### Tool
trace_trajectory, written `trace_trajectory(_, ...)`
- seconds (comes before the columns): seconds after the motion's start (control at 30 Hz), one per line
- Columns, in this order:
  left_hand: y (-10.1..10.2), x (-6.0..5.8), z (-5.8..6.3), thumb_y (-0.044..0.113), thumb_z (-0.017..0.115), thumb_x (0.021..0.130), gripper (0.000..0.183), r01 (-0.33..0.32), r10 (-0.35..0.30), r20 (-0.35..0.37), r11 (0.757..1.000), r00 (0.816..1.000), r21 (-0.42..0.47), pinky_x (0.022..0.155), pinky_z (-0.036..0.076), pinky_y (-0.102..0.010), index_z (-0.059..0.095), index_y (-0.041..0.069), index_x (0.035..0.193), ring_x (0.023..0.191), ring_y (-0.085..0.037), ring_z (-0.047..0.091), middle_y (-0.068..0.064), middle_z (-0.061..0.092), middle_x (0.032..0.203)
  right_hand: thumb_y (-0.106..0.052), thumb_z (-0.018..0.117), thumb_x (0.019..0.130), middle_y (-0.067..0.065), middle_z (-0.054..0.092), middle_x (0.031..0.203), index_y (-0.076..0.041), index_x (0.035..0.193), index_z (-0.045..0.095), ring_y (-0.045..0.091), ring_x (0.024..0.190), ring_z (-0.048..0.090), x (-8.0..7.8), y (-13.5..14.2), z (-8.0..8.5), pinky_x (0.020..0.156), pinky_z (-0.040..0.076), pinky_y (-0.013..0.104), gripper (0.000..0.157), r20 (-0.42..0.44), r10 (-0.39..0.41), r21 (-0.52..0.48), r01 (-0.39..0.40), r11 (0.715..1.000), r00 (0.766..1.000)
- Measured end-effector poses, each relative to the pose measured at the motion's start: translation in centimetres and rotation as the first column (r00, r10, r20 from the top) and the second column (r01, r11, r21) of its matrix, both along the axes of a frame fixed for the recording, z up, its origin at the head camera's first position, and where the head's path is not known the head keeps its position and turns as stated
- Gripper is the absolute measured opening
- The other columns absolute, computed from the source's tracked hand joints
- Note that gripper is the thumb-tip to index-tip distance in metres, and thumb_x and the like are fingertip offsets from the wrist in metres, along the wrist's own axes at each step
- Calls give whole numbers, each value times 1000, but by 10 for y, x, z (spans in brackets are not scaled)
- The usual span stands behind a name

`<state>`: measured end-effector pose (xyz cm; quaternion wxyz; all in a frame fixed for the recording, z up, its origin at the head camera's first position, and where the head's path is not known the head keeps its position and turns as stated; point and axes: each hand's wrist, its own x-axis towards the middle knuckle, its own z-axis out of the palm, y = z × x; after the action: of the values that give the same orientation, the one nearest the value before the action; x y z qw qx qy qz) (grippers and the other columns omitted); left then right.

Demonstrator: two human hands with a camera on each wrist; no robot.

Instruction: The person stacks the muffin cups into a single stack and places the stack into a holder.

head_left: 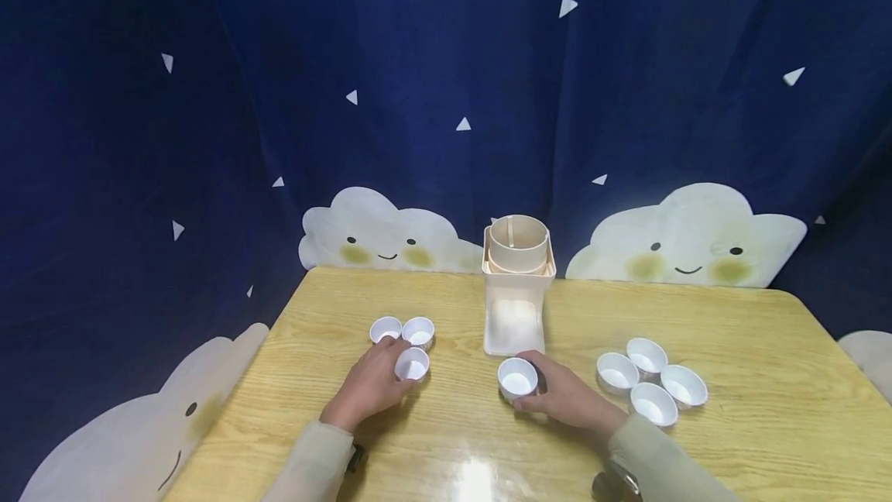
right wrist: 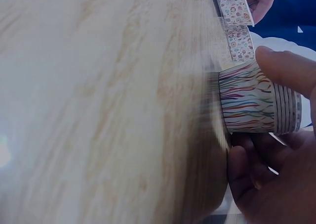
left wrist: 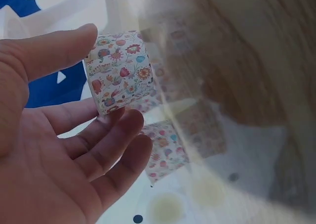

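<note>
My left hand (head_left: pixel 372 382) holds a small white paper cup (head_left: pixel 413 365) between thumb and fingers. In the left wrist view this cup (left wrist: pixel 121 70) shows a colourful flower print. Two more paper cups stand just beyond it, one (head_left: pixel 385 327) at the left and one (head_left: pixel 419 331) at the right. Right of centre, my right hand (head_left: pixel 567 393) grips a nested stack of paper cups (head_left: pixel 518 379) from its right side. Wavy coloured stripes cover the lowest cup of the stack (right wrist: pixel 249 100), and several rims show together in the right wrist view.
A cream-coloured dispenser-like stand (head_left: pixel 514 285) with a round open top is at the table's back middle. Several white cups (head_left: pixel 653 403) form a cluster to the right of my right hand. Behind the wooden table (head_left: pixel 446 440) hangs a dark blue curtain (head_left: pixel 418 60) with white clouds.
</note>
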<state>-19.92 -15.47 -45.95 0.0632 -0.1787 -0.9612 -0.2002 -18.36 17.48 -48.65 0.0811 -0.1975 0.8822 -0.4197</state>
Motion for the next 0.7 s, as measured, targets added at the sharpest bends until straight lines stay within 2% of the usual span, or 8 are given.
trace_trajectory(0.2, 3, 5, 6, 21, 85, 73, 48, 38, -37, -20, 999, 999, 30, 79, 53, -42, 66, 9, 116, 93, -23, 61, -7, 62, 107, -33, 82, 79, 2, 65, 117, -13, 132, 53, 21, 110, 60, 0, 0, 0, 93, 46, 32, 63, 10, -7, 2, 7, 1000, 1000)
trace_trajectory(0.5, 7, 9, 7, 22, 85, 74, 49, 63, -63, -13, 998, 998, 18, 79, 52, -41, 65, 10, 117, 102, -23, 60, -5, 64, 111, -33, 82, 79, 2, 65, 117, -12, 131, 54, 22, 111, 60, 2, -2, 2, 94, 45, 33, 63, 24, -18, -1, 18, 1000, 1000)
trace_trajectory(0.7, 16, 11, 16, 23, 84, 75, 51, 98, -97, -37, 995, 995, 34, 87, 52, -42, 65, 9, 121, 109, -24, 61, -5, 68, 118, -32, 82, 79, 3, 65, 118, -12, 131, 54, 23, 111, 60, 2, -3, 3, 94, 45, 35, 63, 20, -22, 0, 22, 1000, 1000)
